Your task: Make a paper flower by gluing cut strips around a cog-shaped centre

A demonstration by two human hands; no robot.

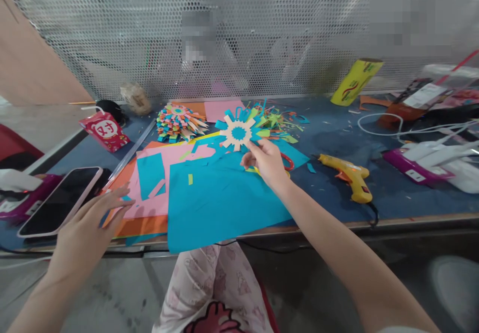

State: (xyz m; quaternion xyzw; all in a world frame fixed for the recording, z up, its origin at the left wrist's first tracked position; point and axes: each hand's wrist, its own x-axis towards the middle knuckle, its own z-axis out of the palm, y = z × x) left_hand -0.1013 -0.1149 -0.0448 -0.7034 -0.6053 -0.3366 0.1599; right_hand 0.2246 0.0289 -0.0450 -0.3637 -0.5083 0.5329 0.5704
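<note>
My right hand pinches the lower edge of a paper flower, which has cream petals over blue ones and a blue centre. Under that hand lie scissors with red and yellow handles, partly hidden. A large blue paper sheet spreads below, overhanging the table's front edge. My left hand hovers by the left edge of the stacked orange and pink paper, fingers apart and holding nothing. On the pink sheet rests a smaller blue paper piece with scraps around it.
Left stand a phone, a purple power strip and a red drink pouch. A pile of fringed paper flowers sits at the back. Right are a yellow glue gun, another power strip with cables, and a yellow roll.
</note>
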